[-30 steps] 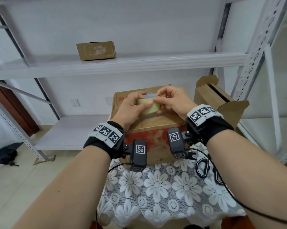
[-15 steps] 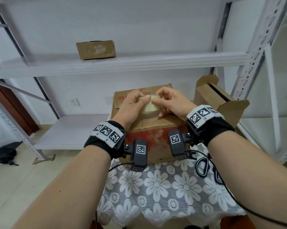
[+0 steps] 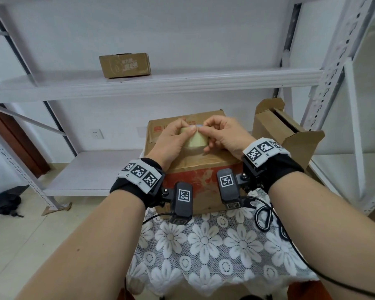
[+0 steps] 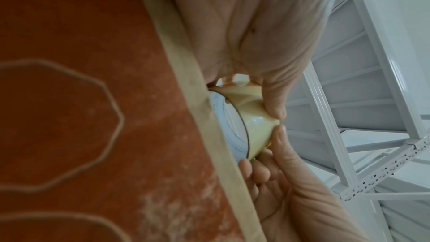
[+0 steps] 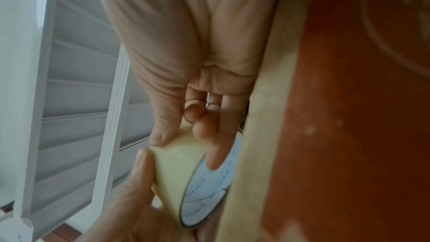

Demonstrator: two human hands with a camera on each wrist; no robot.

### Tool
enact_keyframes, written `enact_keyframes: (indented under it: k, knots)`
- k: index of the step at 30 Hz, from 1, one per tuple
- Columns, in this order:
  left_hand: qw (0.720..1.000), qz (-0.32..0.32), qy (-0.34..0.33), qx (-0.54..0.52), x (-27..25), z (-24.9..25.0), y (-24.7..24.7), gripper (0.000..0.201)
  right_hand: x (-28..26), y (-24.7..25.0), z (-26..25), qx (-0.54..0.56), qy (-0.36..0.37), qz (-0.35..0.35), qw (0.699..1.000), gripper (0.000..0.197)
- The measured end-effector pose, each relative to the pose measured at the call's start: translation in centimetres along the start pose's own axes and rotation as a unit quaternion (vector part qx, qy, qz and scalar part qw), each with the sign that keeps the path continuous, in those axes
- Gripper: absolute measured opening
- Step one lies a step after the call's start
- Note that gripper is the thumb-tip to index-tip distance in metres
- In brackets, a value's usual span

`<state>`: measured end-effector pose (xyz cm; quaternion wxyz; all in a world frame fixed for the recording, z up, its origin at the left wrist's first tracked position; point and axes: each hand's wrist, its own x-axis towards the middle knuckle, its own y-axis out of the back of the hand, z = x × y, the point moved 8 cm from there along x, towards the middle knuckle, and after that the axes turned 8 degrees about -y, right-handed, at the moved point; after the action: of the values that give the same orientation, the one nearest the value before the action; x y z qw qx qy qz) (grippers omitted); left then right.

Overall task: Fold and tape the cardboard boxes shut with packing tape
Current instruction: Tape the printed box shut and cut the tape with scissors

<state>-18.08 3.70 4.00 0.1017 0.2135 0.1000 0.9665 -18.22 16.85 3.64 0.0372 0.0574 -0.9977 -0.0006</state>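
A closed cardboard box (image 3: 195,167) with a red front stands on the table before me. On its top both hands hold a yellowish packing tape roll (image 3: 197,141). My left hand (image 3: 187,132) grips the roll from the left, thumb on its outer face. My right hand (image 3: 200,129) pinches the roll at its top, where the two thumbs meet. In the left wrist view the tape roll (image 4: 254,132) looks squeezed to a point between the thumbs, against the box (image 4: 81,98). The right wrist view shows the tape roll (image 5: 177,168) with my fingers over its white core.
An open cardboard box (image 3: 290,139) stands at the right of the table. Black scissors (image 3: 264,217) lie on the lace tablecloth (image 3: 214,245) near my right wrist. A small box (image 3: 125,64) sits on the white metal shelf (image 3: 182,81) behind.
The roll has been tipped up and turned in my hands. Both thumbs have come together at its top edge; the hands stay over the box top.
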Motion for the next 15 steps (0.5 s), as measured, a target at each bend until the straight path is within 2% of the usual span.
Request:
enact_keyframes:
  k: [4,7,11,15]
  knots:
    - [1.0,-0.003,0.003,-0.006,0.0,0.0,-0.1,0.018,0.0,-0.1,0.1,0.027,0.002,-0.029,0.999,0.009]
    - [1.0,0.009,-0.002,-0.026,-0.2,0.2,0.2,0.02,-0.3,-0.1,-0.3,0.045,0.011,-0.025,0.999,0.01]
    - [0.999,0.031,-0.015,-0.041,-0.1,0.0,0.6,0.02,-0.5,1.1,-0.3,0.089,0.017,0.052,0.995,0.019]
    - [0.997,0.04,-0.013,-0.058,0.1,-0.5,0.9,0.017,-1.1,1.2,-0.5,0.013,0.039,0.111,0.993,0.014]
